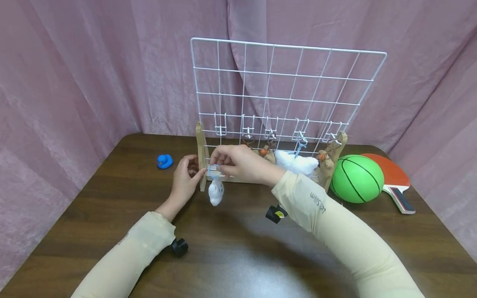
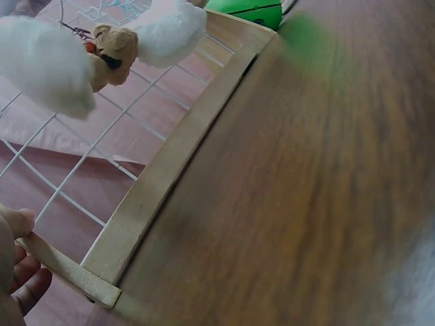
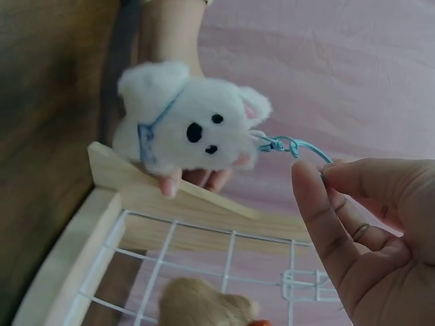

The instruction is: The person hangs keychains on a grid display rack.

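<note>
A small white plush dog keychain (image 1: 216, 191) hangs in front of the rack's left end. My right hand (image 1: 246, 163) pinches its blue ring (image 3: 314, 151) between thumb and index finger. In the right wrist view the dog's black nose, pink ears and blue neck ribbon show. My left hand (image 1: 184, 178) holds the left wooden leg (image 1: 201, 140) of the white wire rack (image 1: 288, 74), thumb in front and fingers behind. Several white hooks line a low bar of the grid; the leftmost hook (image 1: 221, 130) carries nothing.
Brown plush keychains (image 1: 326, 162) and a larger white plush (image 1: 296, 162) hang from the other hooks. A green ball (image 1: 357, 179) and a red table tennis paddle (image 1: 389, 169) lie right of the rack. A blue rubber duck (image 1: 164, 161) sits at left on the wooden table (image 1: 112, 231).
</note>
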A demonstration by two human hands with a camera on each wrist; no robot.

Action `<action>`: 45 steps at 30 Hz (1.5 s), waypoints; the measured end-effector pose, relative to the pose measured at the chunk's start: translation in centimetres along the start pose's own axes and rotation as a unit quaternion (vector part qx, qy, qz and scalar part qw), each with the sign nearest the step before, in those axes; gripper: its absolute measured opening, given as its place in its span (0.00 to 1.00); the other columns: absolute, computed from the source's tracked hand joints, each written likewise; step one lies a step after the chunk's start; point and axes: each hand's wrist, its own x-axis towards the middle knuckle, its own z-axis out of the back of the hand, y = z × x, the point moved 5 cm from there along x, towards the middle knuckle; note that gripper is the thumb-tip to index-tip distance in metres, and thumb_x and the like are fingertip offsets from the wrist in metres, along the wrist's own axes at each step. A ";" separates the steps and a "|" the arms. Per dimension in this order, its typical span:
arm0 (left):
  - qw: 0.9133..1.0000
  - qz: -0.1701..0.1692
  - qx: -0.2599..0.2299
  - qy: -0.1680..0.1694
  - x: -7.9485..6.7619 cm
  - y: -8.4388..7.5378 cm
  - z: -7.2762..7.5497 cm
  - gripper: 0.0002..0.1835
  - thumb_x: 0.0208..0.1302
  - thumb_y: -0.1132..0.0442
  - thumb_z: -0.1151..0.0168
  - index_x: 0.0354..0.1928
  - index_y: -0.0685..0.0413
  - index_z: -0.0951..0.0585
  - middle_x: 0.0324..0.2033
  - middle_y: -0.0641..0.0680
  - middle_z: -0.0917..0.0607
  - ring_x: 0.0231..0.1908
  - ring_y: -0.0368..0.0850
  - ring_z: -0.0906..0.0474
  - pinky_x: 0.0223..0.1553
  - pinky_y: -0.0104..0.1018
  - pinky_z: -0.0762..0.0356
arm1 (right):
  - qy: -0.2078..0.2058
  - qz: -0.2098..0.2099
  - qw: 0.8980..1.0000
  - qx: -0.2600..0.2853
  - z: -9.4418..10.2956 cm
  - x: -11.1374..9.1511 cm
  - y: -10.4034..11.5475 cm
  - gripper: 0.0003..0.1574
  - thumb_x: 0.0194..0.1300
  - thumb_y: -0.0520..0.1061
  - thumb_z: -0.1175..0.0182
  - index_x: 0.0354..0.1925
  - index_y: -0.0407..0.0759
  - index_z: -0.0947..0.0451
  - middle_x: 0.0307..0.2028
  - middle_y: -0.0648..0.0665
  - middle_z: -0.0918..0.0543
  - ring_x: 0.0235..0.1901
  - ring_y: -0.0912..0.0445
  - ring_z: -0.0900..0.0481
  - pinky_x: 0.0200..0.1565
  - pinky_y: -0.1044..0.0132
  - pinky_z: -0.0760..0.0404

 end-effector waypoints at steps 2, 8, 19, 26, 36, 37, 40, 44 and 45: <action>1.000 0.002 -0.002 0.001 0.0 0.0 0.0 0.24 0.59 0.70 0.34 0.55 0.68 0.30 0.48 0.66 0.23 0.43 0.58 0.21 0.44 0.48 0.19 | 0.000 -0.004 1.000 -0.004 0.5 0.2 0.2 0.10 0.67 0.36 0.43 0.47 0.40 0.24 0.37 0.42 0.16 0.31 0.59 0.18 0.37 0.73 0.19; 1.000 0.002 0.003 0.003 0.0 0.0 0.0 0.25 0.59 0.69 0.33 0.56 0.68 0.30 0.48 0.66 0.23 0.43 0.57 0.21 0.44 0.47 0.20 | 0.001 -0.028 1.000 -0.014 1.9 1.0 0.6 0.10 0.68 0.36 0.45 0.47 0.40 0.25 0.36 0.43 0.17 0.31 0.58 0.17 0.35 0.72 0.18; 1.000 -0.004 0.004 -0.002 0.0 0.2 -0.1 0.24 0.58 0.70 0.33 0.55 0.68 0.29 0.47 0.66 0.23 0.43 0.58 0.21 0.43 0.48 0.19 | -0.002 -0.047 0.998 -0.035 4.2 2.1 1.5 0.10 0.69 0.37 0.46 0.49 0.41 0.25 0.37 0.42 0.18 0.32 0.55 0.16 0.38 0.70 0.18; 1.000 -0.007 0.009 0.000 0.0 0.3 -0.2 0.25 0.58 0.69 0.33 0.55 0.68 0.29 0.47 0.66 0.23 0.43 0.57 0.21 0.43 0.49 0.19 | -0.016 -0.053 0.996 -0.065 5.3 2.6 1.2 0.11 0.69 0.38 0.45 0.49 0.42 0.25 0.39 0.43 0.17 0.35 0.54 0.16 0.32 0.68 0.17; 1.000 -0.002 0.013 0.002 0.0 0.5 -0.2 0.25 0.58 0.69 0.33 0.55 0.68 0.29 0.47 0.65 0.23 0.42 0.56 0.20 0.42 0.44 0.19 | -0.028 -0.085 0.993 -0.075 5.7 3.2 0.0 0.12 0.68 0.36 0.45 0.50 0.40 0.26 0.38 0.42 0.18 0.35 0.52 0.16 0.39 0.70 0.17; 1.000 -0.002 0.013 0.002 0.0 0.5 -0.2 0.25 0.58 0.68 0.32 0.55 0.68 0.29 0.47 0.65 0.23 0.42 0.56 0.21 0.42 0.43 0.19 | -0.028 -0.086 0.993 -0.077 5.7 3.2 -0.2 0.12 0.68 0.36 0.46 0.50 0.40 0.26 0.38 0.42 0.18 0.35 0.51 0.16 0.40 0.69 0.17; 1.000 -0.003 0.013 0.003 0.0 0.5 -0.2 0.25 0.58 0.68 0.32 0.55 0.68 0.29 0.47 0.65 0.23 0.42 0.56 0.21 0.42 0.43 0.19 | -0.028 -0.090 0.992 -0.080 5.7 3.3 -0.5 0.12 0.68 0.36 0.46 0.50 0.40 0.26 0.39 0.41 0.18 0.36 0.50 0.16 0.40 0.68 0.17; 1.000 -0.006 0.013 0.002 0.0 0.4 -0.2 0.24 0.58 0.68 0.33 0.55 0.68 0.29 0.47 0.65 0.23 0.42 0.56 0.20 0.42 0.44 0.19 | -0.030 -0.092 0.991 -0.093 5.5 3.6 -0.8 0.12 0.69 0.36 0.46 0.49 0.40 0.26 0.38 0.41 0.17 0.34 0.52 0.17 0.39 0.68 0.18; 1.000 -0.007 0.014 0.002 0.0 0.4 -0.2 0.24 0.58 0.68 0.33 0.55 0.68 0.29 0.47 0.65 0.23 0.42 0.56 0.20 0.42 0.44 0.19 | -0.030 -0.091 0.991 -0.096 5.5 3.6 -0.9 0.11 0.69 0.36 0.46 0.49 0.40 0.26 0.37 0.41 0.17 0.34 0.52 0.17 0.39 0.67 0.18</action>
